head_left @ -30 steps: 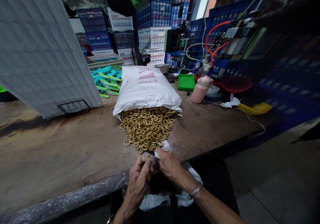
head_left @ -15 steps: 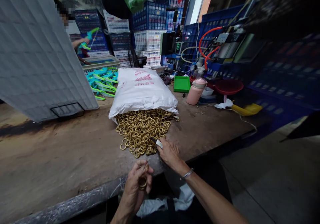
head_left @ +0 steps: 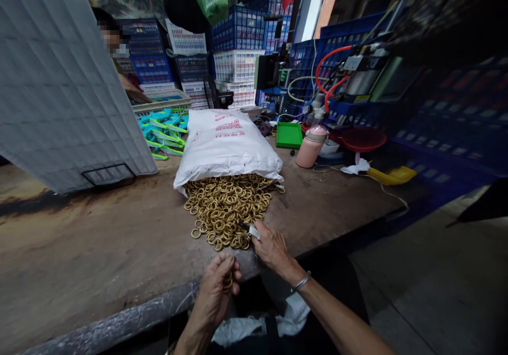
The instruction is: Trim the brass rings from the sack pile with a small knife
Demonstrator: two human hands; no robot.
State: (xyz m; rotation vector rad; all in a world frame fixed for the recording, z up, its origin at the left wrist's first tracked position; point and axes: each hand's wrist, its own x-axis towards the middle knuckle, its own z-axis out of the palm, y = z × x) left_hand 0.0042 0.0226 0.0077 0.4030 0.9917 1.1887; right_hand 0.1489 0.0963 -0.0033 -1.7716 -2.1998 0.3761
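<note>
My left hand point(head_left: 217, 283), near the table's front edge, is closed around a few gold-coloured rings point(head_left: 227, 283). At the near right side of the ring pile point(head_left: 226, 207), my right hand point(head_left: 270, 243) grips a small tool point(head_left: 254, 231) with a white handle and a dark tip. Its exact kind is hard to make out, and the tip reaches in among the rings. The pile spills from the open mouth of a white sack point(head_left: 230, 146) with red print, which lies flat on the table. A metal bracelet circles my right wrist.
A white quilted panel point(head_left: 71, 96) stands at left. Teal and green plastic pieces point(head_left: 164, 130) lie behind it, near another person's arm point(head_left: 135, 93). To the right are a green tray point(head_left: 289, 135), a pink bottle point(head_left: 311, 147), a red dish point(head_left: 363, 139) and a yellow scoop point(head_left: 392, 175).
My left fingers have closed further over the rings. My right hand stays almost in place with the tool. The other person's hand has lowered, and the teal-green piece it held up is gone from view.
</note>
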